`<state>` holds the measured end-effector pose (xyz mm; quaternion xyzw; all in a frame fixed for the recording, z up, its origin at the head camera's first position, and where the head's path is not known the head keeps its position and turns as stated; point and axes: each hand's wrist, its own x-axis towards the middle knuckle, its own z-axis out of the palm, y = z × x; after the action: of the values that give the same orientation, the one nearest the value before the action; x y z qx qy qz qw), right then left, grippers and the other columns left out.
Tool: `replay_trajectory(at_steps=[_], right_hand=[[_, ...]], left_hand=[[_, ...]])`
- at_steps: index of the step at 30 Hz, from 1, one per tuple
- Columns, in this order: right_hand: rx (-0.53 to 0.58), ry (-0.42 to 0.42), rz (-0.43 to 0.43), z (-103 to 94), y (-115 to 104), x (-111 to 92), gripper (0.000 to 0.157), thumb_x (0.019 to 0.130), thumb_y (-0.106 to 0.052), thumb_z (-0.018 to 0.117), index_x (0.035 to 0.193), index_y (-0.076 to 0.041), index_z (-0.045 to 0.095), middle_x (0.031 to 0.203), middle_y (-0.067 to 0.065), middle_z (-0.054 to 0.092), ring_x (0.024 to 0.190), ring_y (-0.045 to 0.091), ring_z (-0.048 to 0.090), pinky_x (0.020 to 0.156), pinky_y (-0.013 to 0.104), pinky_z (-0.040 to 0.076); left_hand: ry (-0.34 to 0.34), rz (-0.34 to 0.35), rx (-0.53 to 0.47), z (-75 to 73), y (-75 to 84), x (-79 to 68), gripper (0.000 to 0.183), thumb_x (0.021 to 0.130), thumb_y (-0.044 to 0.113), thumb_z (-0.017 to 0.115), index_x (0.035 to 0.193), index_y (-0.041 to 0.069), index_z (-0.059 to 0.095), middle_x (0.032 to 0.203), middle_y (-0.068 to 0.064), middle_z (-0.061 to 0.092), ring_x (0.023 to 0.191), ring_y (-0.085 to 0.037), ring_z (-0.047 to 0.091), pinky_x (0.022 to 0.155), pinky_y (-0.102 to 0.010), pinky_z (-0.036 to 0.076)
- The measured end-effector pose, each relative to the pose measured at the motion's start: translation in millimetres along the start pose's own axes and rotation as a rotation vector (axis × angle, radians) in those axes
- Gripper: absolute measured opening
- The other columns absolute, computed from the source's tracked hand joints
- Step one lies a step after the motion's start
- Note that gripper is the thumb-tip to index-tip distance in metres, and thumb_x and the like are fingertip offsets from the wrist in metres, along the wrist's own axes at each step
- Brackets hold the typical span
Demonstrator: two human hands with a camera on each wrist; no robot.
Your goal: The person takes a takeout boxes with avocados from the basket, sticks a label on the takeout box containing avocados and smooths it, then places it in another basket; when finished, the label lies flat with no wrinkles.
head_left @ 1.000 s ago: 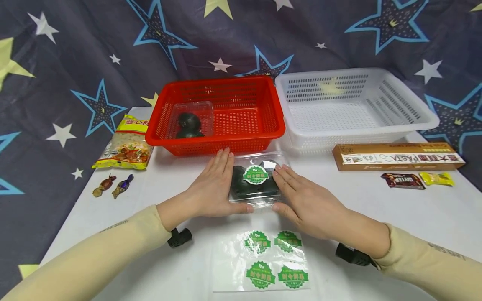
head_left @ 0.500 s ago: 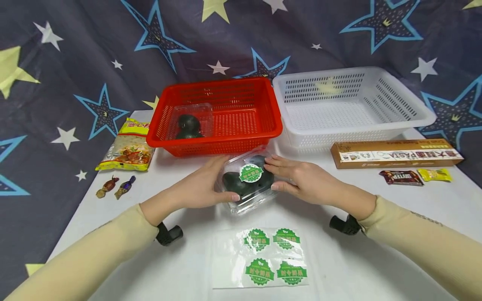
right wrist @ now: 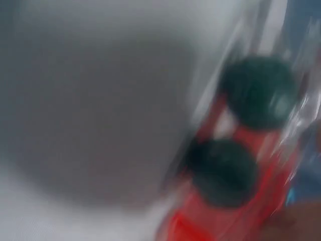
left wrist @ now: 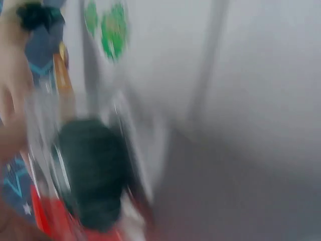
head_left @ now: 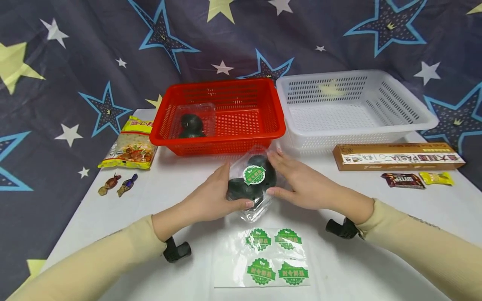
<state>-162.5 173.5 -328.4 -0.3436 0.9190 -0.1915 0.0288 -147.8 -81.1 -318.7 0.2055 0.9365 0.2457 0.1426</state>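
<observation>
A clear plastic clamshell box (head_left: pixel 251 214) with dark green, avocado-like fruits (head_left: pixel 241 189) inside is tilted at the middle of the table, a round green-and-white sticker (head_left: pixel 254 174) on its lid. My left hand (head_left: pixel 208 198) grips its left side, thumb at the near edge. On the opposite side my right hand (head_left: pixel 310 186) holds it between thumb and fingers. Both wrist views are blurred; they show the fruits (left wrist: pixel 93 170) through the plastic and the box seemingly off the table. Closer to me lies a sheet of green stickers (head_left: pixel 229 267).
Behind the box stands a red basket (head_left: pixel 222 142) holding another clear box of dark fruits (head_left: pixel 192 123). A white basket (head_left: pixel 357 136) is beside it. At right are a pasta box (head_left: pixel 399 158) and two small snacks (head_left: pixel 403 180); at left, a yellow food bag (head_left: pixel 129 144) and two wrapped candies (head_left: pixel 128 185).
The box lay flat and square under my hands; it is now turned and tilted, with one corner toward me. My hands have moved from resting on it to gripping its sides.
</observation>
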Motion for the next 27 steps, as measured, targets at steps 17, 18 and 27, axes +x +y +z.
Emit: replay_trajectory(at_steps=[17,18,27], right_hand=[[0.075,-0.099,-0.043,-6.4,15.6,17.7,0.108,0.076,-0.063,0.068,0.15,0.0,0.021,0.157,0.016,0.017,0.145,0.033,0.007,0.113,0.053,0.017],[0.08,-0.104,-0.05,-7.6,18.0,18.1,0.109,0.075,-0.063,0.069,0.15,0.0,0.021,0.157,0.015,0.018,0.145,0.033,0.007,0.112,0.053,0.018],[0.04,-0.055,0.002,-10.9,8.2,1.3,0.105,0.081,-0.063,0.062,0.151,0.001,0.016,0.159,0.013,0.005,0.146,0.029,0.002,0.113,0.05,0.017]], left_hand=[[-0.109,0.189,0.061,1.7,-6.4,17.3,0.13,0.07,0.069,0.068,0.15,0.001,-0.008,0.157,-0.014,-0.015,0.144,-0.022,-0.013,0.115,-0.043,0.011],[-0.114,0.201,0.068,3.2,-7.2,18.9,0.131,0.07,0.071,0.067,0.15,0.0,-0.01,0.157,-0.014,-0.017,0.143,-0.022,-0.015,0.115,-0.043,0.01],[-0.066,0.119,0.047,18.4,8.0,16.7,0.129,0.073,0.072,0.062,0.149,-0.002,-0.011,0.157,-0.016,-0.016,0.144,-0.022,-0.013,0.115,-0.04,0.013]])
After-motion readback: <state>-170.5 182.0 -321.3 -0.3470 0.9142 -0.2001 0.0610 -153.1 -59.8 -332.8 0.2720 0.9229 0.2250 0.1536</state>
